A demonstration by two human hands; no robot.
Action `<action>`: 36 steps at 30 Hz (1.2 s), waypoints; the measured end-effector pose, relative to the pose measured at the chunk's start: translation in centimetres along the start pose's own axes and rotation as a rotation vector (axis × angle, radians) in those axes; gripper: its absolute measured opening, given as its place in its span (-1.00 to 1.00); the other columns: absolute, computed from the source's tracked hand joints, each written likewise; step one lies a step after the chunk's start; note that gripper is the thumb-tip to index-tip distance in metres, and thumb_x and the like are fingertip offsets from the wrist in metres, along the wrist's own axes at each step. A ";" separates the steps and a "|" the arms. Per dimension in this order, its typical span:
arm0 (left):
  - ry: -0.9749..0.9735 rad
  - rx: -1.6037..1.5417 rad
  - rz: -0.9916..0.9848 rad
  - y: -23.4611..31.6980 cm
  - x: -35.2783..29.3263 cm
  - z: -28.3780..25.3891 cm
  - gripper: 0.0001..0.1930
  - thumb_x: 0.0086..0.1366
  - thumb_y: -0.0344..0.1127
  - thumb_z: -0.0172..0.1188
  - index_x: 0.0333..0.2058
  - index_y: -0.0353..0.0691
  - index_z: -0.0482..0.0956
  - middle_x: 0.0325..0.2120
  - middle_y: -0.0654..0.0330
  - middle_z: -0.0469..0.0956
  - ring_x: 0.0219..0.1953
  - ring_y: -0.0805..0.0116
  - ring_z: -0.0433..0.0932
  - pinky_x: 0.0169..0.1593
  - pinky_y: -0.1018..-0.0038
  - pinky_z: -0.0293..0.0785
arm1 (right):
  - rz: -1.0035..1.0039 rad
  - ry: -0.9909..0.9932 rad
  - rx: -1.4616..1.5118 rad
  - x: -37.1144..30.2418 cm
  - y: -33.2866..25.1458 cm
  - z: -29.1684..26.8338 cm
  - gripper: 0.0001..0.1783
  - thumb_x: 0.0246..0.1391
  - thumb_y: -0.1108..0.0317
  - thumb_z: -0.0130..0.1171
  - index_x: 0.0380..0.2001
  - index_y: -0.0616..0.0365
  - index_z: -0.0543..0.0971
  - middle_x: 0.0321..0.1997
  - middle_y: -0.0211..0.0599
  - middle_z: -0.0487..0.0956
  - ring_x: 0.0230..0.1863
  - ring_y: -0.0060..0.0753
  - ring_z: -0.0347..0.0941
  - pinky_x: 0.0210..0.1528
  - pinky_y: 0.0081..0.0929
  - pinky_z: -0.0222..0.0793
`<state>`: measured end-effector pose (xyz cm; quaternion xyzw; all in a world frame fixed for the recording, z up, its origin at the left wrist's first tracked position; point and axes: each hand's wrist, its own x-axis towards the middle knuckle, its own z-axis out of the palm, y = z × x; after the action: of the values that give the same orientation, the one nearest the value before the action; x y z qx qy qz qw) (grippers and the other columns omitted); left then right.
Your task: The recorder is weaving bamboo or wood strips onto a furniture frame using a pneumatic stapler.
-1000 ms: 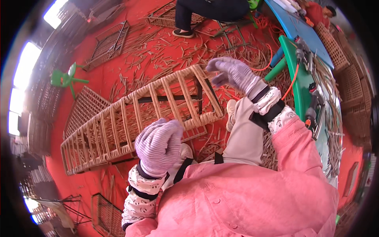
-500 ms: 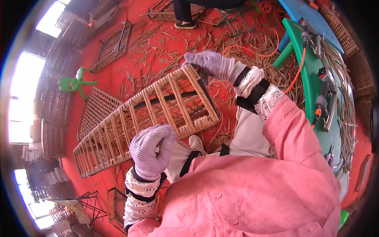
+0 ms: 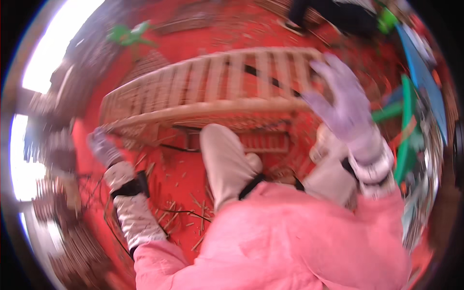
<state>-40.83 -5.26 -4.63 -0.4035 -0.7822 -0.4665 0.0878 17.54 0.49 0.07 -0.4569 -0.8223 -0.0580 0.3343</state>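
Note:
A long, shallow rattan basket [image 3: 186, 113] with slatted sides lies crosswise in front of my knees, blurred by motion. At its near left corner is my left hand [image 3: 104, 149] in a striped lilac glove, its fingers closed around the edge. My right hand [image 3: 344, 99], gloved alike, is open at the basket's right end, with thumb and fingers spread apart. Whether its fingertips touch the rim is hard to tell. A dark strip [image 3: 270, 81] shows behind the slats. Under the basket, near my feet, is another slatted rattan piece [image 3: 263, 141].
Loose cane strips litter the red floor [image 3: 181, 179]. A green stool [image 3: 129, 35] lies at the far left, and stacked woven pieces [image 3: 67, 193] line the left side. To the right stand a green table [image 3: 408, 130] and a blue board [image 3: 425, 79]. Another person's dark-clad leg [image 3: 299, 12] is at the back.
The basket has swung from a slant to nearly crosswise. My left hand has gone from a raised fist to the basket's left corner. My right hand has opened, and the whole view has turned.

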 end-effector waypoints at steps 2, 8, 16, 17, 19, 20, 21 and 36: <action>0.229 -0.746 -0.205 -8.3 0.4 2.4 -0.70 0.32 -0.15 -0.12 -0.17 -0.25 0.43 -0.36 0.23 0.46 -0.35 0.38 0.42 -0.26 0.40 0.36 | -0.104 -0.072 -0.093 0.0 -1.4 -0.7 -0.40 -0.06 -0.14 0.09 -0.06 0.05 0.42 0.09 -0.04 0.32 0.12 0.01 0.21 0.14 -0.17 0.11; 0.224 -0.837 -0.837 -5.3 -2.4 2.3 -0.37 0.22 0.24 -0.19 0.02 -0.17 0.34 -0.02 0.20 0.39 0.07 0.33 0.31 0.08 0.34 0.17 | -0.356 -0.260 -0.361 -1.1 -4.0 1.9 -0.26 -0.26 0.25 0.20 0.11 -0.02 0.27 0.12 -0.15 0.32 0.09 0.00 0.26 0.11 -0.13 0.15; -0.289 -0.612 -0.551 -3.6 2.1 5.2 -0.22 0.21 0.32 -0.34 0.16 -0.25 0.16 0.14 0.10 0.21 0.18 0.25 0.15 0.21 0.41 -0.03 | -0.320 -0.175 -0.377 0.4 2.1 3.5 -0.17 -0.34 0.61 0.09 0.16 0.03 0.19 0.19 -0.17 0.27 0.01 -0.09 0.35 -0.07 -0.28 0.34; -0.270 -0.863 -0.434 0.5 0.9 6.5 -0.24 0.22 0.30 -0.29 0.14 -0.27 0.18 0.12 0.11 0.23 0.15 0.27 0.19 0.18 0.44 0.03 | -0.281 -0.183 -0.384 -0.1 3.8 2.9 -0.16 -0.34 0.62 0.10 0.16 0.05 0.19 0.20 -0.17 0.26 0.02 -0.08 0.34 -0.05 -0.28 0.32; -0.275 -1.130 -0.364 5.8 0.0 5.7 -0.32 0.29 0.19 -0.32 0.18 -0.24 0.12 0.14 0.14 0.21 0.16 0.25 0.15 0.15 0.35 0.07 | -0.217 -0.163 -0.331 -1.1 7.7 1.6 -0.16 -0.32 0.64 0.09 0.17 0.05 0.17 0.20 -0.17 0.26 0.05 -0.08 0.32 0.00 -0.26 0.29; -0.259 -1.121 -0.359 5.2 0.1 5.0 -0.32 0.29 0.19 -0.32 0.18 -0.24 0.12 0.14 0.14 0.21 0.16 0.25 0.15 0.15 0.35 0.07 | -0.227 -0.157 -0.317 -1.4 9.0 1.1 -0.16 -0.32 0.64 0.09 0.17 0.05 0.17 0.20 -0.17 0.26 0.05 -0.08 0.32 0.00 -0.26 0.29; -0.193 -1.065 -0.460 4.0 -0.1 6.6 -0.29 0.23 0.23 -0.22 0.13 -0.25 0.20 0.08 0.14 0.28 0.08 0.28 0.24 0.07 0.39 0.16 | -0.189 -0.138 -0.324 -2.0 10.5 0.2 -0.20 -0.29 0.63 0.08 0.16 0.05 0.19 0.20 -0.18 0.27 0.07 -0.07 0.31 0.01 -0.27 0.28; -0.451 -0.815 -0.615 9.4 -5.9 18.0 -0.47 0.22 0.21 -0.14 -0.32 -0.19 0.51 -0.59 0.29 0.46 -0.64 0.49 0.39 -0.58 0.62 0.35 | 0.156 0.031 -0.381 -6.6 17.3 -4.4 -0.17 -0.23 0.23 0.29 0.16 0.09 0.17 0.26 -0.09 0.12 0.27 -0.05 0.00 0.24 -0.29 -0.01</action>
<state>-25.91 8.21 -11.34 -0.2480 -0.6196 -0.6374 -0.3851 35.74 3.97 -4.14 -0.5731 -0.7534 -0.1935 0.2578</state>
